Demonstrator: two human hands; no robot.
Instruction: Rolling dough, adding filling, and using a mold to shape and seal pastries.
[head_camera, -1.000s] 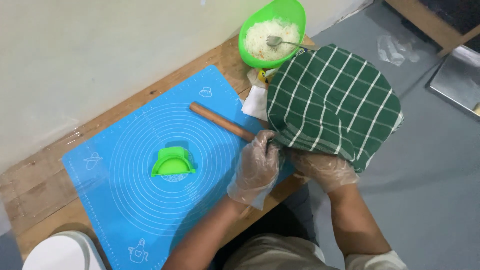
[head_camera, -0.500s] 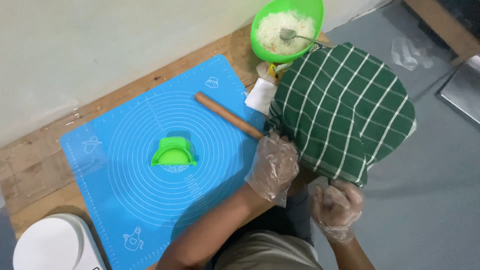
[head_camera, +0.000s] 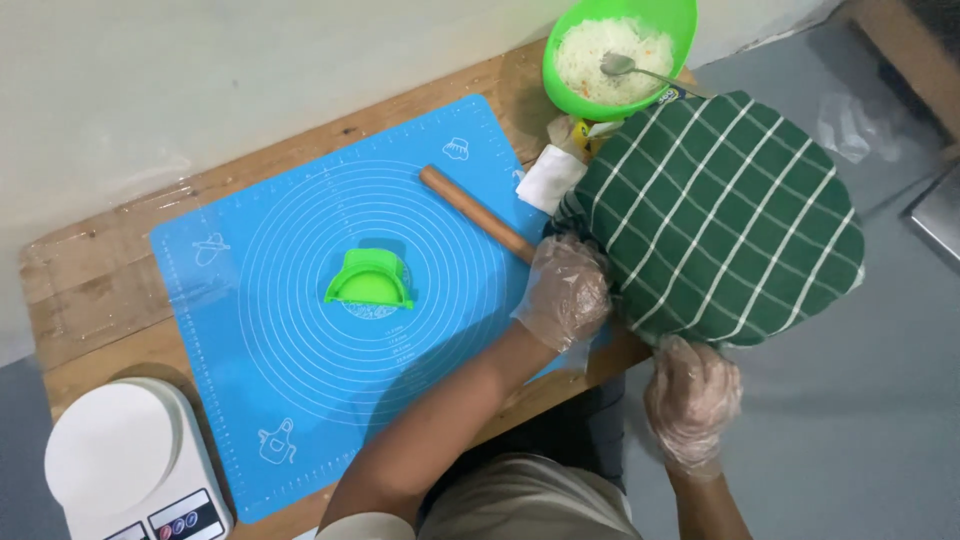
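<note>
A blue silicone mat (head_camera: 300, 330) covers most of the wooden table (head_camera: 90, 300), with a green dumpling press (head_camera: 368, 281) folded shut near its middle and a wooden rolling pin (head_camera: 475, 212) lying slantwise at about 2 o'clock from the press. A white kitchen scale (head_camera: 125, 465) sits at the mat's 8 o'clock corner. The green-and-white checked cloth (head_camera: 720, 220) is draped in a rounded dome over something hidden at the table's right end, overhanging the edge. At 12 o'clock from the cloth a green bowl (head_camera: 560, 75) holds pale shredded filling (head_camera: 610, 55) and a metal spoon (head_camera: 640, 72). Both hands wear clear gloves: the left hand (head_camera: 562, 290) curls against the cloth's left hem, the right hand (head_camera: 692, 400) is loosely curled just below it, whether pinching cloth I cannot tell.
</note>
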